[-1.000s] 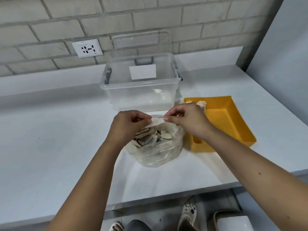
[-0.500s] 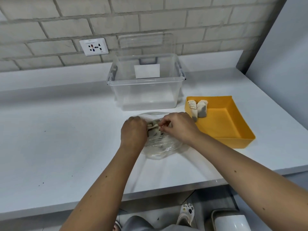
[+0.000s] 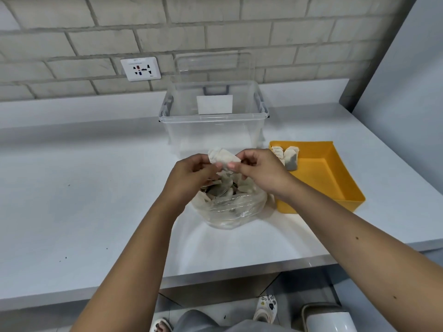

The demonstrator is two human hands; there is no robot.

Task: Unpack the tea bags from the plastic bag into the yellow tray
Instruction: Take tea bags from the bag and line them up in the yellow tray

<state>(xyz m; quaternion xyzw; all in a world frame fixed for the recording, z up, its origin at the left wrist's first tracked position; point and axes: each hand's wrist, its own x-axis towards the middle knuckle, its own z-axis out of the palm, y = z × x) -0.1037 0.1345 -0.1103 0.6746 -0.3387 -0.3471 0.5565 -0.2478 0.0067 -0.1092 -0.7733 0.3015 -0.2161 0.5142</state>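
- Hands are both pinching one tea bag (image 3: 223, 156) just above the plastic bag (image 3: 230, 208): the left hand (image 3: 190, 175) is nipping its left edge, and the right hand (image 3: 261, 173) its right edge.
- It is looking light, soft and crumpled. I am judging that the thin paper is tearing easily, so pulling the edges apart is risky.
- Holding the flat edge, not the filled belly, is seeming the safest to me.
- Yellow tray (image 3: 320, 179) is sitting just right of the plastic bag and is already holding other tea bags (image 3: 289, 157) in its far-left corner.
- Many more are lying inside the plastic bag.
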